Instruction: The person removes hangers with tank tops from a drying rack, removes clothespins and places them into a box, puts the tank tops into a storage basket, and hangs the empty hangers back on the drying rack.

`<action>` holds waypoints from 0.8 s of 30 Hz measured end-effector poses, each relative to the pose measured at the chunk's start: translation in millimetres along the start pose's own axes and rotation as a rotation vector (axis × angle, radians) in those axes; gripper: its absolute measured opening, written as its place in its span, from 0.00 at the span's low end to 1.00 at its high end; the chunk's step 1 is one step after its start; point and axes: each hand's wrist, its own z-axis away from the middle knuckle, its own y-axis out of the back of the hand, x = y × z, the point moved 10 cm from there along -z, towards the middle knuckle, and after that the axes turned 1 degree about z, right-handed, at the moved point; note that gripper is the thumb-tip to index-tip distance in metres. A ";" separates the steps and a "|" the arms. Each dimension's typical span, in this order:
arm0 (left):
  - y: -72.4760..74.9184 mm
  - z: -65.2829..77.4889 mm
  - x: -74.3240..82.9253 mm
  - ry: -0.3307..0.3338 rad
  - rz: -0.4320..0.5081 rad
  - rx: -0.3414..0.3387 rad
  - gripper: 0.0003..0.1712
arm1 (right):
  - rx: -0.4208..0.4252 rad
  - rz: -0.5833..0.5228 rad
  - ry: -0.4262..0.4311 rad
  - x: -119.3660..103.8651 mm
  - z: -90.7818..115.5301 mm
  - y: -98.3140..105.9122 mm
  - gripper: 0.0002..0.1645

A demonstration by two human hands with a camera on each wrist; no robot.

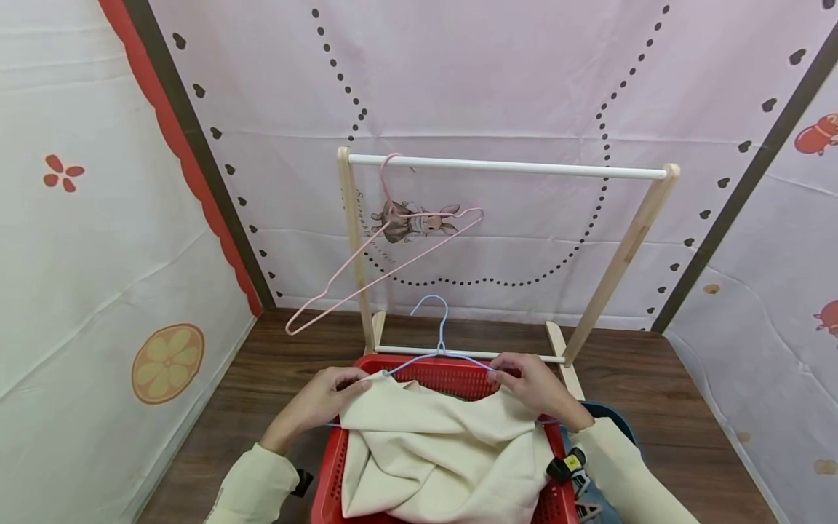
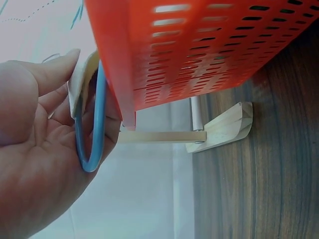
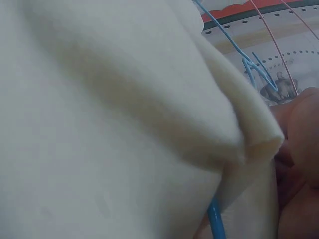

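A cream garment lies draped over the blue wire hanger in the head view, its lower folds resting in the red basket. My left hand pinches the garment's upper left edge; in the left wrist view its thumb presses the cloth beside the rounded end of the hanger. My right hand grips the upper right edge near the hanger's arm. Cream cloth fills most of the right wrist view and hides part of that hand's fingers.
Behind the basket stands a wooden rack with a white rail. A pink hanger hangs at the rail's left end. Right of the basket, a dark blue container is partly covered by my right arm. Printed cloth walls surround the brown table.
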 end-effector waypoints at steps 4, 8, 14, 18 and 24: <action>-0.1 0.8 2.4 -0.006 0.013 -0.005 0.12 | 0.030 0.011 0.037 -3.5 1.7 4.1 0.05; 0.5 1.2 3.9 -0.022 0.017 -0.003 0.13 | 0.058 0.017 0.071 -8.3 4.3 8.6 0.05; 2.1 2.0 3.8 -0.047 0.020 0.007 0.13 | 0.117 0.033 0.143 -16.6 10.6 19.5 0.05; 3.1 2.7 3.5 -0.045 0.025 0.006 0.14 | 0.145 0.017 0.155 -17.7 15.2 27.8 0.05; 4.9 2.5 5.6 -0.048 0.002 0.002 0.14 | 0.142 -0.038 0.160 -17.6 22.1 37.3 0.04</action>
